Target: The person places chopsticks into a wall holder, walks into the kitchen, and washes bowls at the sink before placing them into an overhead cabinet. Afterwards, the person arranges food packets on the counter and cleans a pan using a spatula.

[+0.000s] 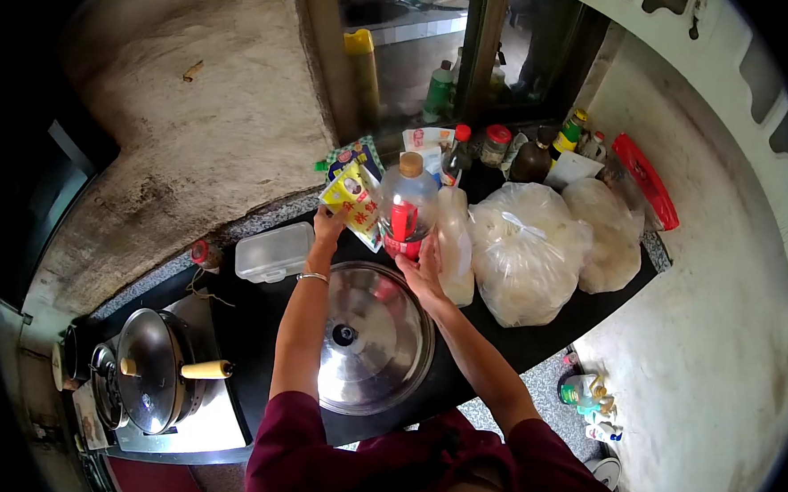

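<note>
My left hand (328,226) has its fingers closed on the lower left edge of a yellow seasoning packet (357,198) with red print. My right hand (425,271) is wrapped around the lower right side of a large clear plastic bottle (408,196) with an orange-brown cap and a red label. The bottle stands upright just right of the packet and hides part of what lies behind it. Below both hands sits a large round metal lid (376,339) with a black knob. Behind the yellow packet is a dark blue and green packet (356,155).
Bulging plastic bags (529,253) fill the counter's right side. Behind them stand a red-capped bottle (457,156), a red-lidded jar (496,144) and a dark bottle (532,160). A clear plastic box (273,251) lies left. Farther left, a lidded wok (151,371) sits on the stove.
</note>
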`<state>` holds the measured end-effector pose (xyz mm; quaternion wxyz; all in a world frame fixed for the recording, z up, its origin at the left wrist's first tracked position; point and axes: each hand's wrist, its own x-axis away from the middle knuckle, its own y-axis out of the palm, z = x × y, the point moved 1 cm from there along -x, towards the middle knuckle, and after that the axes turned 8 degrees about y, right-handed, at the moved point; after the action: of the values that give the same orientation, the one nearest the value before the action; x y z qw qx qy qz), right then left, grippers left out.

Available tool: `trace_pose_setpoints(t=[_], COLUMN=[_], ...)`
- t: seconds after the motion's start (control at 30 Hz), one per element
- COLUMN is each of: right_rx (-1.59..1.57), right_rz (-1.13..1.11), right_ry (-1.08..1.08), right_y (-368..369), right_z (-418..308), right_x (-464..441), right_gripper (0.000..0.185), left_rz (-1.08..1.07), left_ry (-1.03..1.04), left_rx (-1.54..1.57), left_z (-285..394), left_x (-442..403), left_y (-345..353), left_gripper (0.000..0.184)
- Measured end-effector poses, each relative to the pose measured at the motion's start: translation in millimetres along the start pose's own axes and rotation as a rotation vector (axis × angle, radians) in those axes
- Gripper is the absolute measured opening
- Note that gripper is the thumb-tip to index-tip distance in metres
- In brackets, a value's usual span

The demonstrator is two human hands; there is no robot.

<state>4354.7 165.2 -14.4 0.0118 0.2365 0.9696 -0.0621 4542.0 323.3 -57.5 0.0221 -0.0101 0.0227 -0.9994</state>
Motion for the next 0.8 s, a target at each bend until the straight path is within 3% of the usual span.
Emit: trace_pose_setpoints(t=[0.17,0.27,0.4,0.47,0.6,0.67,0.7,0.73,0.8], right_rx=[-0.224,0.025,-0.056,-0.066,-0.174,-0.023,-0.085,-0.148,-0.074], right_rz=[-0.023,-0.017,-0.01,-0.008,-0.01,0.041,-0.02,-0.083,-0.074], right_ry=[0.23,0.242,0.296,0.321,0.235,0.265,0.313,0.359,0.392], right_y=[10.5,11.7,24.0,25.0,27.1,26.3,23.5,21.2,15.6], right_z=[0.3,-5.0,5.6,-0.8,19.8,28.7,31.8,34.7,38.5], right_x=[-12.4,-22.9,-41.5,-49.1,-60.8,-59.6,-59.4,-58.5,-48.3], right_gripper=[0.087,0.086,0.084,0.085,0.086,0.084,0.084,0.083,0.077], left_rz=[0.006,0.089,0.283,0.248,0.136,-0.039,-0.23,-0.23,-0.165], left_ry=[0.204,0.298,0.38,0.327,0.359,0.153,0.144,0.135,-0.013], left_rx=[-0.156,-0.3,-0.355,-0.322,-0.486,0.07,-0.003,-0.011,-0.05], left_z=[-14.3,-12.3,-20.0,-4.6,-23.3,-2.8,-5.7,-11.4,-22.0], left_x=[-27.6,-41.8,-51.3,-33.5,-39.7,-10.0,-11.0,-8.1,1.4], left_y=[2.9,12.2,22.5,24.9,20.6,22.8,17.6,16.3,13.2], left_gripper=[0.03,0.035,0.041,0.051,0.044,0.04,0.052,0.052,0.072])
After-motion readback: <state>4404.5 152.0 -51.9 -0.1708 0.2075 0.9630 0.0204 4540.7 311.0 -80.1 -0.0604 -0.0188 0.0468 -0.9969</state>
